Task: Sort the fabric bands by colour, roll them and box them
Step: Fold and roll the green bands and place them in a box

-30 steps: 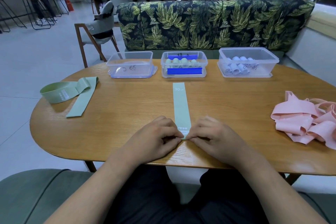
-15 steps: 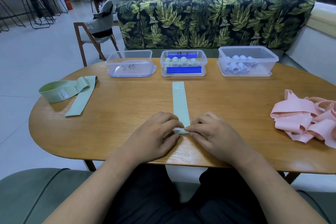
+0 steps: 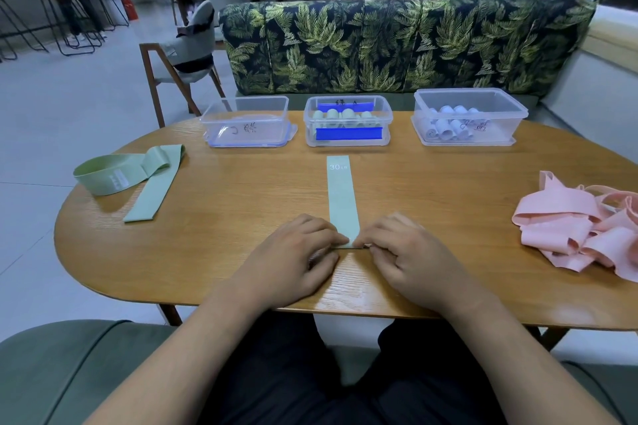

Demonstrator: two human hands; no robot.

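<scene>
The green band [image 3: 341, 197] lies flat on the table [image 3: 224, 245], running straight away from the grip: the left hand [image 3: 293, 259] and right hand [image 3: 411, 255] both pinch its near end, starting the roll. Next, I judge, that end must be turned over tightly and evenly toward the far end. Just past it stand 3 boxes [image 3: 248, 114]; the middle box [image 3: 348, 142] holds green rolls [image 3: 340, 113]. Well left lie loose green bands [image 3: 131, 176], well right a pink heap [image 3: 580, 231]; neither obstructs.

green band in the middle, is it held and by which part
Yes: the left hand and right hand pinch the green band at its near end, one at each corner.
</scene>
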